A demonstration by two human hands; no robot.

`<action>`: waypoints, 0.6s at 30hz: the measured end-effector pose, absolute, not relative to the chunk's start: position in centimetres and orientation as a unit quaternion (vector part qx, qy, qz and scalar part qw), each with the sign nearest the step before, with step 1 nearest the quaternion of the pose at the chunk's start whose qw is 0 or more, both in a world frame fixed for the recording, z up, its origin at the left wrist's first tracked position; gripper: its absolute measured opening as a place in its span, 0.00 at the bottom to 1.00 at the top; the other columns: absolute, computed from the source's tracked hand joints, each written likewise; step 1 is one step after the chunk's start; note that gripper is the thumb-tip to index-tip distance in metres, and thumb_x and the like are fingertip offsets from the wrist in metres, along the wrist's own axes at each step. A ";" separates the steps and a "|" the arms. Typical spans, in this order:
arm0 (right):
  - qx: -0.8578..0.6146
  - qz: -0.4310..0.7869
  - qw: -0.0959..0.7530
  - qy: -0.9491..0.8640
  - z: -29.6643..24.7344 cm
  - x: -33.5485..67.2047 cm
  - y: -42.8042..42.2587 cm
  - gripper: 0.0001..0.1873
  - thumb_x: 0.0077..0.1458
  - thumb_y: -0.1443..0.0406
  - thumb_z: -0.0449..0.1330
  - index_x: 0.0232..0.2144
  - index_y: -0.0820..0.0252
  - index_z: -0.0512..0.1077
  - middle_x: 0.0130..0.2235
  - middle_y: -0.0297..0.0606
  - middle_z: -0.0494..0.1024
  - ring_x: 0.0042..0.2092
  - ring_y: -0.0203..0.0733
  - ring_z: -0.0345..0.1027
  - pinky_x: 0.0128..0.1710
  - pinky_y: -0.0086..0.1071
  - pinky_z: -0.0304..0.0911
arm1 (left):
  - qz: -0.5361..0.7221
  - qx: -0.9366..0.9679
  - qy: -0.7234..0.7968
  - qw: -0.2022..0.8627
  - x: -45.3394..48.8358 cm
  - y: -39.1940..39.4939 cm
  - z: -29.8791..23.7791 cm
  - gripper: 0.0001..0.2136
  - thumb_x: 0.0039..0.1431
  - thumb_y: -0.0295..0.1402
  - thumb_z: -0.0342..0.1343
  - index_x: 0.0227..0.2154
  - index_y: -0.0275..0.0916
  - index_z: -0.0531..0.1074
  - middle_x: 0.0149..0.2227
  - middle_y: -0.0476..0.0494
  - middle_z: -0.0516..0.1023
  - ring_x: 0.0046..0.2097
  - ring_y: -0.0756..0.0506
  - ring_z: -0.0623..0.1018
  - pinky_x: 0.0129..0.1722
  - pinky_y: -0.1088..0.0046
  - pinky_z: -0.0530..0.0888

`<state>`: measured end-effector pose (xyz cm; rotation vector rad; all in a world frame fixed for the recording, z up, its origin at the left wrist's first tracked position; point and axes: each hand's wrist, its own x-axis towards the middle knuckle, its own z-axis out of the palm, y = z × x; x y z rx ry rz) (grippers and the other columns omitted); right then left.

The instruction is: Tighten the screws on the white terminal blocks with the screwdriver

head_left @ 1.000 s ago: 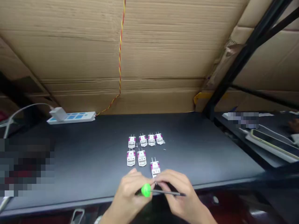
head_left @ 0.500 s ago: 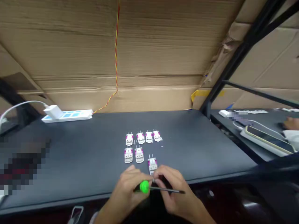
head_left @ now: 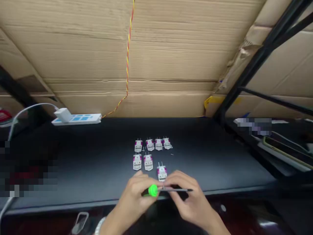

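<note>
My left hand (head_left: 137, 197) is closed around a screwdriver with a bright green handle (head_left: 153, 190). Its thin dark shaft (head_left: 178, 190) points right, passing in front of the fingers of my right hand (head_left: 188, 195). The fingertips of both hands nearly meet over the front of the table. Between them shows a tiny pale piece (head_left: 163, 187), pinched by my right hand and too small to name. Just beyond the fingertips lies a white and purple two-pin plug part (head_left: 161, 173), its pins facing away. Several similar plug parts (head_left: 148, 162) lie in two rows farther back.
Small loose bits (head_left: 172, 154) lie by the rows on the dark table (head_left: 97, 169). At the back left is a white power strip (head_left: 83, 119) with a charger (head_left: 63, 115) plugged in. A phone (head_left: 288, 151) rests on the right-hand surface, behind a black metal frame (head_left: 244, 76).
The view has shifted slightly, so the scene sits a little farther right. The screwdriver shaft now lies closer to level. Both hands keep their pinch near the same plug part.
</note>
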<state>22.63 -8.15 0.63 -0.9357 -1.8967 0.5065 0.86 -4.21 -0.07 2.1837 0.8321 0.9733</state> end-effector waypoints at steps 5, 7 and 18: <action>-0.394 0.109 0.498 -0.765 0.1 23.1 -7.5 0.13 0.64 0.76 0.60 0.47 0.56 0.76 0.39 0.38 0.83 0.39 0.40 0.79 0.41 0.33 0.76 | 0.365 0.762 0.392 0.364 0.7 -4.3 0.3 0.07 0.66 0.33 0.62 0.37 0.42 0.86 0.34 0.48 0.88 0.34 0.45 0.84 0.39 0.73 0.76; -0.396 0.076 0.491 -0.772 -0.1 23.3 -7.2 0.16 0.65 0.77 0.60 0.49 0.57 0.76 0.40 0.40 0.83 0.39 0.40 0.78 0.40 0.33 0.77 | 0.357 0.740 0.427 0.378 0.7 -4.2 0.6 0.10 0.67 0.37 0.62 0.34 0.40 0.85 0.31 0.48 0.86 0.33 0.46 0.82 0.37 0.74 0.76; -0.410 0.039 0.409 -0.815 -0.6 23.1 -7.5 0.13 0.65 0.78 0.56 0.45 0.59 0.75 0.40 0.42 0.80 0.40 0.42 0.76 0.40 0.35 0.76 | 0.340 0.729 0.447 0.392 0.9 -4.1 1.3 0.15 0.68 0.41 0.59 0.30 0.38 0.83 0.25 0.49 0.80 0.29 0.47 0.75 0.32 0.77 0.72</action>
